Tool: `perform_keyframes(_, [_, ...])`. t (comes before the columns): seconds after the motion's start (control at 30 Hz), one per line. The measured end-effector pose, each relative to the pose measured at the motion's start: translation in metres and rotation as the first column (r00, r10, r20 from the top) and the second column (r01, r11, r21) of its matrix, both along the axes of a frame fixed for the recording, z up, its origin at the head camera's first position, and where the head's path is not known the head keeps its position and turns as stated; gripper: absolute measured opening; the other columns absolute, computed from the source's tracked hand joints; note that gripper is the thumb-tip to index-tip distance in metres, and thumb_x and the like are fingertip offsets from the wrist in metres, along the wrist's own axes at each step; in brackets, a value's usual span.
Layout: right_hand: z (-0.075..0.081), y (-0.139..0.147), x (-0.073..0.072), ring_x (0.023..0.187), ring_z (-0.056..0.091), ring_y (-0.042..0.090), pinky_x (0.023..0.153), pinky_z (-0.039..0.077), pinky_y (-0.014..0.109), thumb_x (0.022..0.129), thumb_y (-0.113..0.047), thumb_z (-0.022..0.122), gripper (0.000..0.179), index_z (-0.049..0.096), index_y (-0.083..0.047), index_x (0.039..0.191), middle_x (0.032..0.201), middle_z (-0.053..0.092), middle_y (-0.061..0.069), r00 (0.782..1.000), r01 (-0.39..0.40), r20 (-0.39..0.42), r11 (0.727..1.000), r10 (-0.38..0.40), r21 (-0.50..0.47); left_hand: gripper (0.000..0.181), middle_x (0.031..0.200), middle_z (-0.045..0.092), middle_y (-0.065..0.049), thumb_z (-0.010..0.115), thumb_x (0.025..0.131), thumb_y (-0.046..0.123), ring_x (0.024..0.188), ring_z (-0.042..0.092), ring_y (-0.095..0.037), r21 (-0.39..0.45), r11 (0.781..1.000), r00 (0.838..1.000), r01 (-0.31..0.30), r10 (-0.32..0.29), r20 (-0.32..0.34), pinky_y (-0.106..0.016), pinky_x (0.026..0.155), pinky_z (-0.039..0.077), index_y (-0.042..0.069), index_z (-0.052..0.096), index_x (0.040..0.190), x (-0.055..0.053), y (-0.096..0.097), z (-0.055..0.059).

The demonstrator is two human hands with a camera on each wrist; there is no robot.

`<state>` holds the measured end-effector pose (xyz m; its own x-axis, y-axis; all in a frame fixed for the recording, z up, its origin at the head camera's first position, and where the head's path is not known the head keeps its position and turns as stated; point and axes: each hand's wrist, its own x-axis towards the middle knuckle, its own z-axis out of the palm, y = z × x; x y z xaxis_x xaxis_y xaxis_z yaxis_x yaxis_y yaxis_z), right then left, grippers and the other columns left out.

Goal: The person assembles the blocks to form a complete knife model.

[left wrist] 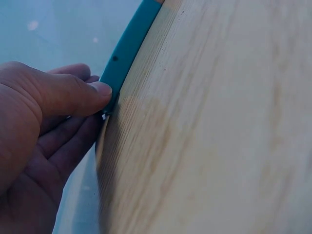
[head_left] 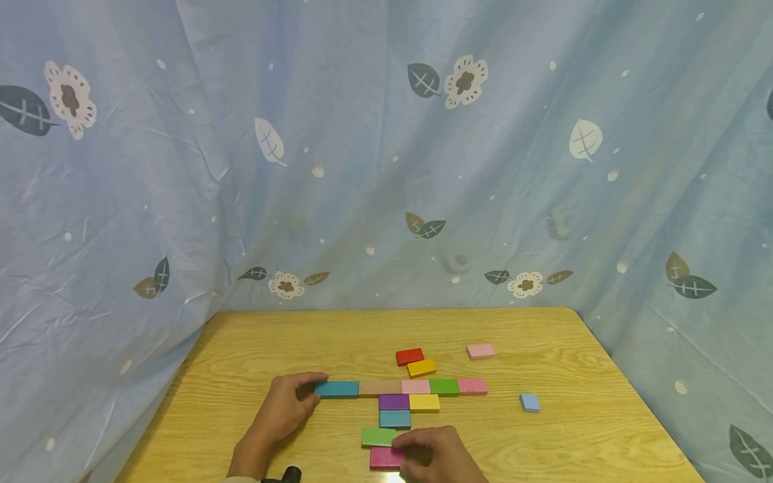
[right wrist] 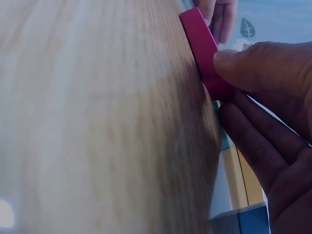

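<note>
My left hand point(head_left: 286, 406) pinches the left end of a long blue block point(head_left: 338, 390), with the thumb on its near side in the left wrist view. That block lies in a row with a tan block point(head_left: 380, 388), a pale pink block point(head_left: 416, 386), a green block point(head_left: 444, 387) and a pink block point(head_left: 473, 386). Lower down, my right hand point(head_left: 441, 456) pinches the right end of a magenta block point(head_left: 385, 459). Just beyond it is a light green block point(head_left: 378, 437). Purple point(head_left: 394, 402), yellow point(head_left: 425, 402) and teal point(head_left: 395, 419) blocks lie below the row.
Behind the row, a red block point(head_left: 410, 357) and an orange-yellow block point(head_left: 421, 367) lie close together. A separate pink block point(head_left: 481, 351) is at the back right, and a small light blue block point(head_left: 529, 402) at the right. A patterned curtain point(head_left: 374, 188) surrounds the wooden table point(head_left: 272, 335).
</note>
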<state>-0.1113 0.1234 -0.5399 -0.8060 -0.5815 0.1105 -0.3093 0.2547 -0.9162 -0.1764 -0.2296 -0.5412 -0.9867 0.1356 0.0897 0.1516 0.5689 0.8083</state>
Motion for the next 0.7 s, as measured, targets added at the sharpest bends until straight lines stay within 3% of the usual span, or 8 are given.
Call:
perform_keyframes(0.27, [0.002,0.001,0.002,0.104,0.074,0.001,0.092,0.063,0.018,0.097,-0.01,0.081,0.022,0.084,-0.011,0.119,0.116,0.083,-0.002,1.0,0.006,0.024,1.0,-0.006,-0.01,0.043,0.132,0.079,-0.002,0.081,0.093,-0.005,0.138,0.068,-0.035,-0.004,1.0,1.0,-0.009,0.009,0.0,-0.057,0.118,0.054,0.018,0.082,0.129,0.0,0.001,-0.001])
perform_keyframes(0.4, [0.005,0.008,0.001,0.105,0.075,0.001,0.092,0.065,0.021,0.098,-0.008,0.081,0.021,0.084,-0.01,0.119,0.115,0.084,0.001,0.998,0.027,-0.057,1.0,-0.027,-0.011,0.043,0.133,0.079,-0.002,0.08,0.093,-0.005,0.138,0.068,-0.035,0.0,1.0,1.0,-0.007,0.007,0.001,-0.057,0.118,0.054,0.018,0.081,0.129,0.0,0.001,-0.001])
perform_keyframes(0.7, [0.021,0.037,-0.006,0.112,0.077,0.008,0.097,0.066,0.025,0.1,-0.012,0.08,0.021,0.084,-0.016,0.121,0.118,0.084,-0.001,0.974,0.178,-0.148,0.983,-0.17,0.04,0.042,0.134,0.078,-0.003,0.08,0.093,-0.005,0.139,0.067,-0.036,0.005,1.0,1.0,-0.003,0.003,0.004,-0.059,0.119,0.053,0.017,0.081,0.13,0.0,0.001,-0.001])
